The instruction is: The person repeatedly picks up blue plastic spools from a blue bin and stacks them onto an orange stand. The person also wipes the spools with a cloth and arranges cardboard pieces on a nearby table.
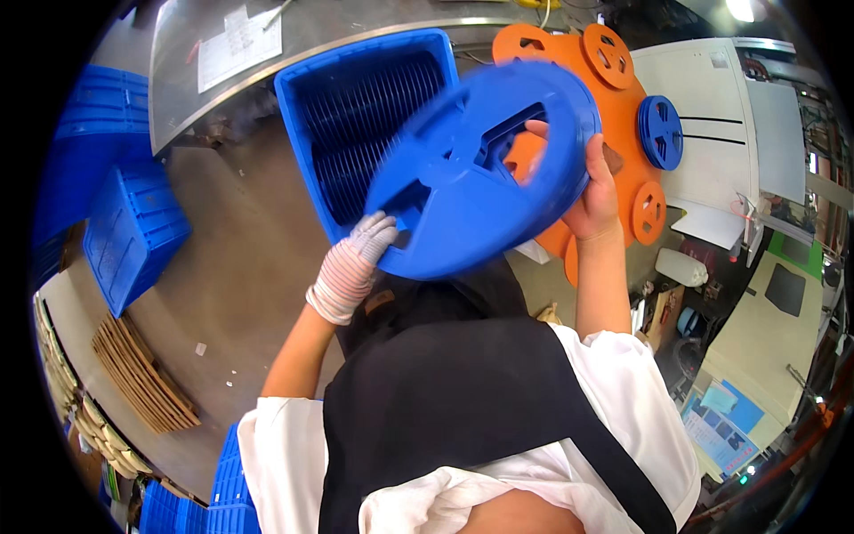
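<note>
A large blue plastic reel (463, 191) with cut-out openings is held tilted in front of my body, its right rim slightly blurred. My left hand (356, 262), in a striped knit glove, grips its lower left edge by an opening. Bare, my right hand (594, 196) holds the right rim, thumb on the outer edge and fingers partly seen through an opening. Behind the reel's left side stands a blue crate (307, 133) with rows of thin dark discs (356, 116) inside. Part of the crate is hidden by the reel.
An orange rotary table (569, 53) with round orange plates stands behind the reel; a stack of blue reels (660, 133) sits at its right. Papers (238, 49) lie on a metal bench (178, 98). Blue crates (133, 231) and flattened cardboard (142, 374) are at left, machines (756, 338) at right.
</note>
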{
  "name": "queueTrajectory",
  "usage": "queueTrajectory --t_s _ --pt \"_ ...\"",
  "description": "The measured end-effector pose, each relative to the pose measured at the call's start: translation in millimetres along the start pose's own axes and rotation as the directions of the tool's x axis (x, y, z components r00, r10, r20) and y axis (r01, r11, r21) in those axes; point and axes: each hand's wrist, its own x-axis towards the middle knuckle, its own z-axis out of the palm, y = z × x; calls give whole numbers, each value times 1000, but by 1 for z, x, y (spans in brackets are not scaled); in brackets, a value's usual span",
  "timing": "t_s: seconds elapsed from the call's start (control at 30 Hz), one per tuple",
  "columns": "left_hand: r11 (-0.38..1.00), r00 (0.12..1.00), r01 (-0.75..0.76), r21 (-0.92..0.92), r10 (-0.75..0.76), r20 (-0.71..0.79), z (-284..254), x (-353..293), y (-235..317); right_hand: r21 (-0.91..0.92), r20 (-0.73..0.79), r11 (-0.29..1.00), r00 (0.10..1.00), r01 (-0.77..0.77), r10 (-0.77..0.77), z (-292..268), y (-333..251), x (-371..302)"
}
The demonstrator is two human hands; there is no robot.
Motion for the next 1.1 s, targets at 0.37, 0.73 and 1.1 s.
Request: queueTrajectory --t_s 0.37,0.73,1.1 --pt "-257 673 171 -951 -674 303 6 -46 -3 -331 -468 936 882 -122 -51 -63 22 -17" --pt "-134 487 247 -960 -839 243 -6 -59 -28 58 -331 996 940 -70 85 -61 41 -17" --pt "437 390 882 -174 -886 -250 52 -56 -165 -222 -324 963 943 -153 75 -60 64 -31"
